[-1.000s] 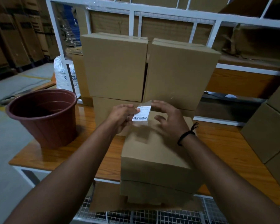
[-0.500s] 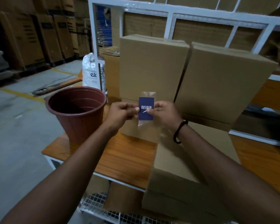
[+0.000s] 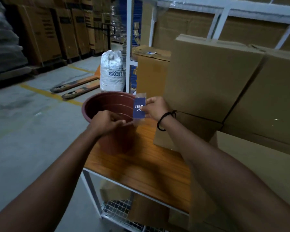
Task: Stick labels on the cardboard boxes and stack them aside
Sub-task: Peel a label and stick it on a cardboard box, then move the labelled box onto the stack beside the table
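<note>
Now I pinch the blue label by its edge with my right hand at frame centre, likely to spare the glue. My left hand curls over the brown bucket, probably the waste bin; I cannot tell what it holds. The cardboard boxes stand at right.

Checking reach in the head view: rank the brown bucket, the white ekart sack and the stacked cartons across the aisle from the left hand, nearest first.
1. Brown bucket: just below the left hand, on the table's left end.
2. White sack: on the floor behind the bucket.
3. Stacked cartons: far back left, across the aisle.
</note>
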### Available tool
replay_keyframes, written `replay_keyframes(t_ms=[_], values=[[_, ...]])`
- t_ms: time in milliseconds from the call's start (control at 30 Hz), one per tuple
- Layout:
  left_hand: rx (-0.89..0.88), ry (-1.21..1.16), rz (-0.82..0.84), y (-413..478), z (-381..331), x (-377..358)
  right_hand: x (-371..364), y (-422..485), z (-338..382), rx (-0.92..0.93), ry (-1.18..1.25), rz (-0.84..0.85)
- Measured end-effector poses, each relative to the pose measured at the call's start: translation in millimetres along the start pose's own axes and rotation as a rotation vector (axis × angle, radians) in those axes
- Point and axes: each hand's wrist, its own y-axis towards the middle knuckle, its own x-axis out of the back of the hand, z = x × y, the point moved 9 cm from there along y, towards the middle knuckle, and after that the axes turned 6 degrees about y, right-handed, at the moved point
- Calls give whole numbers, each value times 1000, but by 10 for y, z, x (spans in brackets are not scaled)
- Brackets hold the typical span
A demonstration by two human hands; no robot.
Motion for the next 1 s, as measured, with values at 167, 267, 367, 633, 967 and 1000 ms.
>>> replay_keyframes(t_ms=[167, 267, 367, 633, 967, 1000], values=[[-119, 41, 19, -53, 230, -145, -435, 247, 422, 417, -421, -71], [-195, 86, -27, -20, 221, -138, -811, 323, 386, 524, -788, 91], [-196, 122, -35, 28, 252, -155, -1049, 415, 125, 501, -1150, 218], [-234, 113, -64, 59, 269, -166, -912, 387, 57, 366, -1128, 350], [-518, 262, -40, -55, -594, -504, 869, -431, -21, 250, -1160, 139], [-556, 224, -29, -77, -783, -606, 1018, -524, -68, 238, -1139, 120]])
